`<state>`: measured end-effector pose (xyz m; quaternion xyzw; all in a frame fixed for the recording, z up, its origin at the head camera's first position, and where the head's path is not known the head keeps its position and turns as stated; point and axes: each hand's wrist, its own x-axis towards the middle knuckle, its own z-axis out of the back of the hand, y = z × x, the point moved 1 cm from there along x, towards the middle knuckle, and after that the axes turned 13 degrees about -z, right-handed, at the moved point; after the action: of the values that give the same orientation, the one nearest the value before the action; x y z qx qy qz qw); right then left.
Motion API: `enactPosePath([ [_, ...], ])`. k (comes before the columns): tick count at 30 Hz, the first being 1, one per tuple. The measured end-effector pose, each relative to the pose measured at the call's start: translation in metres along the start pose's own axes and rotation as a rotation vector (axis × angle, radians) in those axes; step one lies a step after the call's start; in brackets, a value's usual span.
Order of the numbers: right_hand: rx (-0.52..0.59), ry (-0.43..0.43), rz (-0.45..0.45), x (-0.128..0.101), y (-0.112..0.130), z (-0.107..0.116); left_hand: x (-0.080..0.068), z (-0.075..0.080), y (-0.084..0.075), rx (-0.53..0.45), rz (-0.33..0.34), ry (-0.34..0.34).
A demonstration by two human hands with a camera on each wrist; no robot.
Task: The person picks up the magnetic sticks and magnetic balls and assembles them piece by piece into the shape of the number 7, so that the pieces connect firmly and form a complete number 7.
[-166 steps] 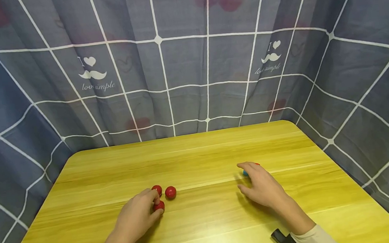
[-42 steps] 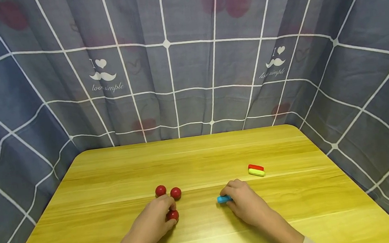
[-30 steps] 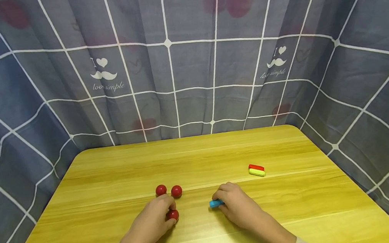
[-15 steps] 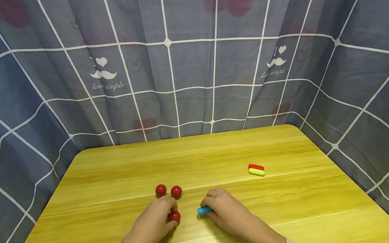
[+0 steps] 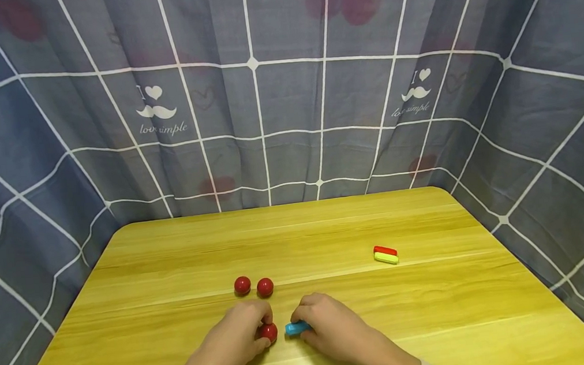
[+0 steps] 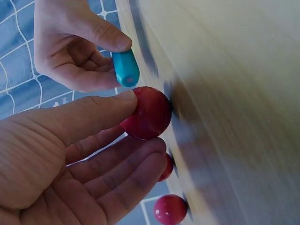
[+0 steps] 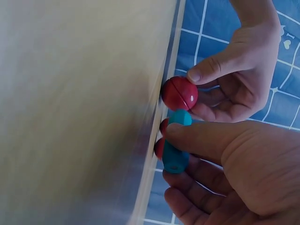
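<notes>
My left hand (image 5: pixel 259 328) pinches a red ball (image 5: pixel 269 332) between thumb and fingers on the yellow wooden table (image 5: pixel 296 234). My right hand (image 5: pixel 304 324) pinches a short blue bar (image 5: pixel 296 327) and holds its end right beside that ball. In the left wrist view the blue bar (image 6: pixel 125 68) points at the red ball (image 6: pixel 150 112), almost touching it. The right wrist view shows the blue bar (image 7: pixel 176 151) under my thumb, just below the red ball (image 7: pixel 180 93). Two more red balls (image 5: pixel 242 285) (image 5: pixel 265 287) lie loose just beyond my left hand.
A red bar stacked against a yellow-green bar (image 5: pixel 386 254) lies to the right on the table. A blue-grey checked curtain (image 5: pixel 286 119) closes off the back and both sides of the table.
My right hand has carried the blue bar leftward and nearer, from beside the red and yellow bars to the red ball. My left hand has kept its hold on the ball.
</notes>
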<state>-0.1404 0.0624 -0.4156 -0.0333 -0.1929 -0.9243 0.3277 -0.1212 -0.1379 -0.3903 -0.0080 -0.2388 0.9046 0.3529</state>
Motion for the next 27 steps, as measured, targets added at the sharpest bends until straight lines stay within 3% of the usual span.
enactPosePath([
  [9, -0.025, 0.01, 0.018, 0.0013, 0.0037, -0.0012, -0.0009, -0.0012, -0.0058, -0.006, -0.023, 0.031],
  [18, -0.033, 0.007, 0.031, 0.0027, 0.005, -0.0023, 0.0002, -0.003, -0.0057, 0.003, -0.04, 0.02],
  [27, -0.005, 0.015, 0.026, 0.0013, 0.0058, -0.0026, 0.0003, -0.0016, -0.0071, -0.017, -0.027, 0.049],
])
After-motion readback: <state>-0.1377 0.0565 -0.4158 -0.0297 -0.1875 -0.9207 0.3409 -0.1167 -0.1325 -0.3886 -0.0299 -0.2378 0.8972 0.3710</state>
